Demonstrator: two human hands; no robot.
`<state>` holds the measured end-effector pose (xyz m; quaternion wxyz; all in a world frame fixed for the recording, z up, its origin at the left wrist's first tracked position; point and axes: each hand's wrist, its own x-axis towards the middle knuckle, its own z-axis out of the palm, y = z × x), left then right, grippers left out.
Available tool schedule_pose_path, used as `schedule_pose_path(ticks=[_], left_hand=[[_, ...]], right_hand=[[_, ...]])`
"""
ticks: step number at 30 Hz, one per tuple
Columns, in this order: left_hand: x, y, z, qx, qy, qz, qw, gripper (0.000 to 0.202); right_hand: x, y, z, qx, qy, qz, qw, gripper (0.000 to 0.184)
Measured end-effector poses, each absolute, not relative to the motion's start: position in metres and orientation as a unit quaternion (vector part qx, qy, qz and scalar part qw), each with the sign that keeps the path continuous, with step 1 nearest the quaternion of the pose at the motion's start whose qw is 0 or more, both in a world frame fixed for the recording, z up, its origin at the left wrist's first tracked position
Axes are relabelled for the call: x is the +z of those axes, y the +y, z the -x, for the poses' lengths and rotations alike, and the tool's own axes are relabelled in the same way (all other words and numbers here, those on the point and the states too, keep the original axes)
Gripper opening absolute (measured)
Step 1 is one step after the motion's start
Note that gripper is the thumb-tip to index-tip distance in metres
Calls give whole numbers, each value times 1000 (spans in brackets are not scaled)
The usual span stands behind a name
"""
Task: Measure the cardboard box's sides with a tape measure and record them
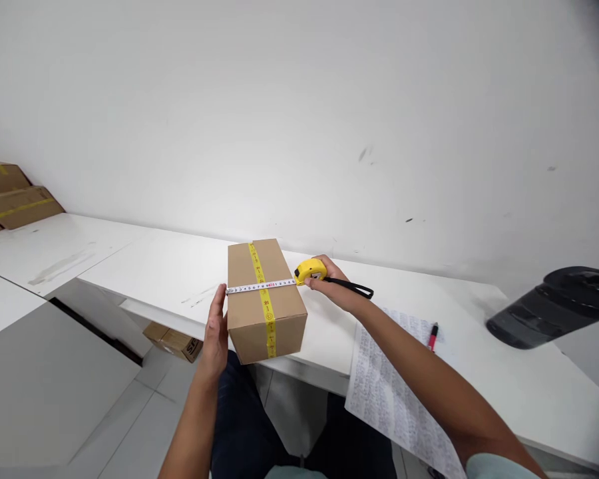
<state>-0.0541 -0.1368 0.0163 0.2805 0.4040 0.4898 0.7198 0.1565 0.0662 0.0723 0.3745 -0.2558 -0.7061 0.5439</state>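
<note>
A brown cardboard box sealed with yellow tape sits at the near edge of the white table. A white measuring tape blade lies stretched across the box's top from side to side. My left hand rests flat against the box's left side, thumb pinning the blade's end at the edge. My right hand is closed round the yellow tape measure case just right of the box, its black wrist strap trailing on the table.
A printed paper sheet hangs over the table edge under my right forearm, a red pen beside it. A dark curved object lies at the far right. More boxes are stacked at the far left; another box is under the table.
</note>
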Motion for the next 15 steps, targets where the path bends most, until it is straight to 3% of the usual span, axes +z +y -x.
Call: schedule_pose_path(ticks=[5,15], left_hand=[[30,-139,51,648,545,-454,278,108],[21,-141,45,632,578,-455,243,98]], right_hand=[[72,69,-157,549,-709,253,363,34],[66,71,-157,542,-708,249,379,34]])
